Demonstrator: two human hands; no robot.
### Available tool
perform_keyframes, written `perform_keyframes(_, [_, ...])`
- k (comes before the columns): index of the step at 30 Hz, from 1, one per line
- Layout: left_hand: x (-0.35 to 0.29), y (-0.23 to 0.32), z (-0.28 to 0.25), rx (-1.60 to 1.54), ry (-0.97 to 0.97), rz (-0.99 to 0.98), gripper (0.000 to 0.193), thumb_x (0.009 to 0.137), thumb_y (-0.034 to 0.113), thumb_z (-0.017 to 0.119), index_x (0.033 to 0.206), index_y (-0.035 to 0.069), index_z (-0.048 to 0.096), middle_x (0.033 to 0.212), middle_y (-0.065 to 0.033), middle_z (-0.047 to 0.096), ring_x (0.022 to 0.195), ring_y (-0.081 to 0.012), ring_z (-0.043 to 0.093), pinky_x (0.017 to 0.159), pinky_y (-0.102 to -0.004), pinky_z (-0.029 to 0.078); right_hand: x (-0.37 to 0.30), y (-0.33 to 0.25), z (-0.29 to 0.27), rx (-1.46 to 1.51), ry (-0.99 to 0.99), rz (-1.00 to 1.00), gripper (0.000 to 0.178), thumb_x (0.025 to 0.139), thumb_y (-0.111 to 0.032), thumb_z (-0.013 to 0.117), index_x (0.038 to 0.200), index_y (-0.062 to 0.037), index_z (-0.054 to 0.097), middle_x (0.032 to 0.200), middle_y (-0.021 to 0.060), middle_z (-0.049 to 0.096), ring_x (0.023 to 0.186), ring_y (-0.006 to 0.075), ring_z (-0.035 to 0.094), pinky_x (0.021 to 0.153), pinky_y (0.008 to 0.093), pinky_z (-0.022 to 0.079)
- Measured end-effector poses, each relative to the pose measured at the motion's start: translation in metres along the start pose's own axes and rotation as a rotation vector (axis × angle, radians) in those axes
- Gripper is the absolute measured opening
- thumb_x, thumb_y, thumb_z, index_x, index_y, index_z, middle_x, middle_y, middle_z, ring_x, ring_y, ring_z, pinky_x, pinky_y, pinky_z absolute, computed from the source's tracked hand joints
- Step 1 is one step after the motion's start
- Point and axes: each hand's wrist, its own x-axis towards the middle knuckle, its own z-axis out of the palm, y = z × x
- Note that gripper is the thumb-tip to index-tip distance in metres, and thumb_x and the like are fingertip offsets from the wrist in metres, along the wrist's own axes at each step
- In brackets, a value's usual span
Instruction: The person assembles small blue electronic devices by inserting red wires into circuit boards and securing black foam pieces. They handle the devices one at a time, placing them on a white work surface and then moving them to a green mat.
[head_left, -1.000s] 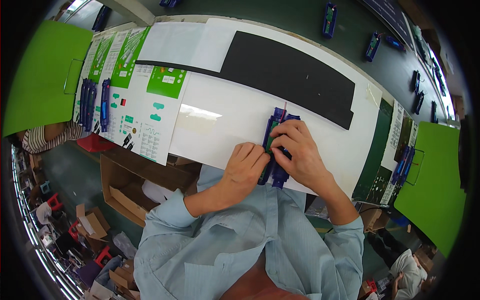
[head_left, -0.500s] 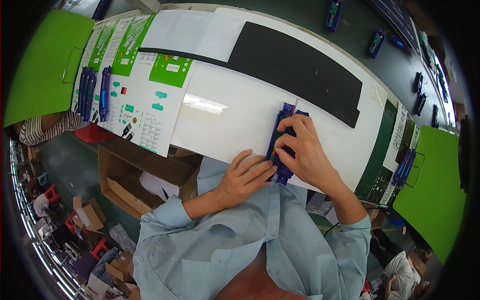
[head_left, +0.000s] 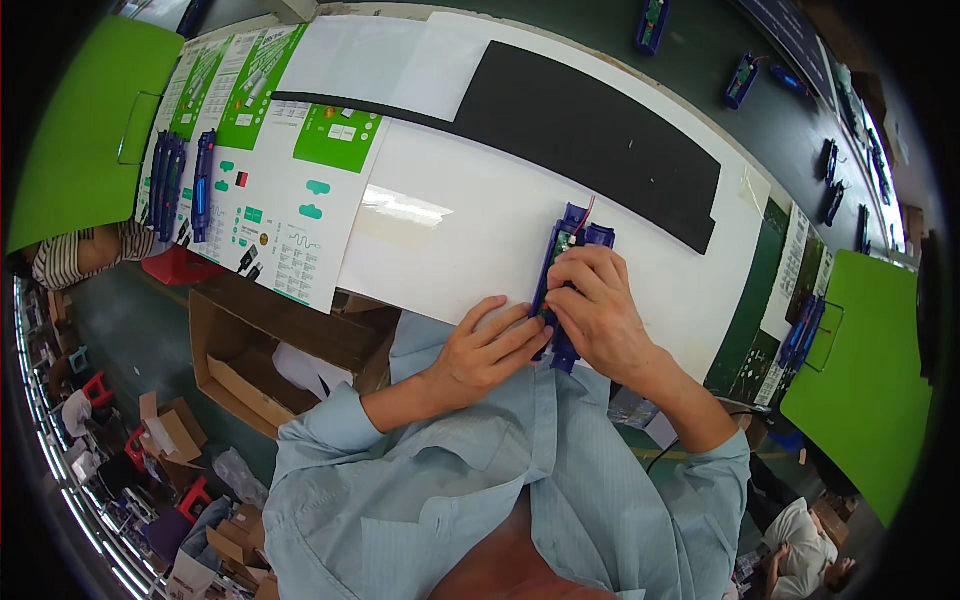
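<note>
On the white board in front of me lies a long blue plastic housing [head_left: 569, 221] with a green circuit board [head_left: 563, 243] inside and a thin red wire at its far end. A second blue plastic part [head_left: 600, 235] is close against its right side, mostly hidden by my right hand. My left hand [head_left: 480, 355] grips the near left edge of the housing with its fingertips. My right hand [head_left: 605, 315] is bent over the housing, thumb and fingers pinched together low inside it. What the pinch holds is hidden; a small red spot shows beside the fingertips.
A black foam sheet [head_left: 600, 130] lies beyond the housing. Several blue housings [head_left: 168, 185] rest on printed card at left, more [head_left: 800, 335] at right. Other housings [head_left: 742, 80] sit on the dark surface beyond. An open cardboard box [head_left: 245, 375] stands below the table edge, left.
My right hand's fingers have come down toward me along the housing, uncovering more of the circuit board. My left hand stays at the near left edge.
</note>
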Motion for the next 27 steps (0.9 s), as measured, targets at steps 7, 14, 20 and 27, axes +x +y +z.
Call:
perform_keyframes(7, [0.004,0.001,-0.003,0.046,-0.007,0.019,0.047,0.081,0.023,0.083,0.124,0.007,0.077,0.125,-0.0054,0.071,0.121,-0.0260,0.066,0.108,-0.0498,0.051,-0.007,0.007,0.005,0.001,0.033,-0.092,0.012,0.083,-0.008,0.069,0.093,-0.0018,0.068,0.115,0.0069,0.063,0.123,0.0288,0.057,0.111,0.0476,0.042])
perform_keyframes(14, [0.002,-0.001,-0.005,0.037,-0.013,0.027,0.044,0.083,0.022,0.082,0.123,0.007,0.076,0.127,-0.0061,0.070,0.121,-0.0266,0.066,0.109,-0.0501,0.051,-0.012,0.004,0.008,0.064,0.142,0.046,0.023,0.083,0.001,0.077,0.105,-0.0051,0.073,0.112,0.0078,0.068,0.117,0.0312,0.061,0.103,0.0444,0.049])
perform_keyframes(20, [0.001,0.002,-0.002,0.062,-0.003,0.005,0.046,0.079,0.022,0.085,0.123,0.010,0.078,0.125,-0.0036,0.071,0.121,-0.0244,0.066,0.111,-0.0481,0.050,-0.021,0.001,0.023,0.187,0.222,0.173,0.025,0.086,0.000,0.078,0.110,-0.0072,0.075,0.107,0.0077,0.072,0.112,0.0306,0.065,0.099,0.0433,0.053])
perform_keyframes(27, [0.003,0.005,-0.001,0.046,-0.031,0.007,0.045,0.084,0.020,0.082,0.126,0.005,0.075,0.127,-0.0062,0.069,0.123,-0.0268,0.065,0.111,-0.0505,0.049,-0.025,0.009,0.028,0.089,0.230,0.058,0.025,0.087,-0.001,0.078,0.111,-0.0055,0.074,0.111,0.0103,0.071,0.117,0.0321,0.065,0.105,0.0444,0.053])
